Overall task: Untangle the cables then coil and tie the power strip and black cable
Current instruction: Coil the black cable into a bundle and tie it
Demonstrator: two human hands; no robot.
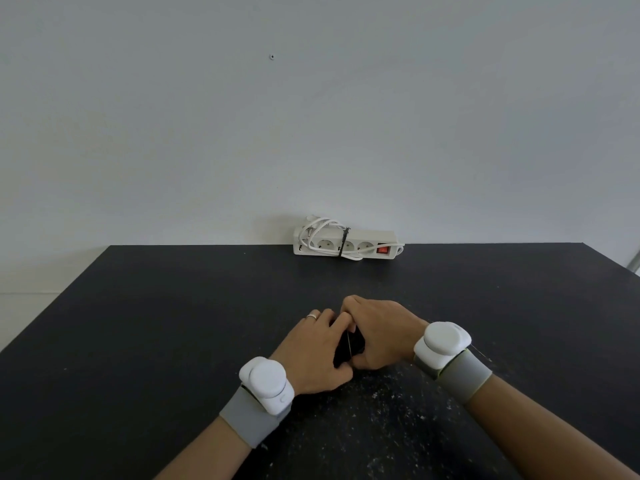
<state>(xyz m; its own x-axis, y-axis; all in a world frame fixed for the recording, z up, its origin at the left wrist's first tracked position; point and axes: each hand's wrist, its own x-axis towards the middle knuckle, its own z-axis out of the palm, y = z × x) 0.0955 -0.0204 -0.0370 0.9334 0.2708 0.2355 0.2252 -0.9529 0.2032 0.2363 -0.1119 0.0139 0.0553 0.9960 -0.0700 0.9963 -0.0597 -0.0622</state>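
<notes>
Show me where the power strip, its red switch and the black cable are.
power strip [372, 237], head view, on the white casing near the switch end.
red switch [382, 250], head view, on the rocker's middle.
black cable [350, 344], head view, on the visible dark stretch of the bundle.

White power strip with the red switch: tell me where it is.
Head view: the white power strip lies at the black table's far edge against the grey wall, slightly right of centre.

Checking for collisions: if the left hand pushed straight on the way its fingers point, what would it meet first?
The right hand, which touches its fingers over the black cable that both grip. The left hand has no free path ahead.
</notes>
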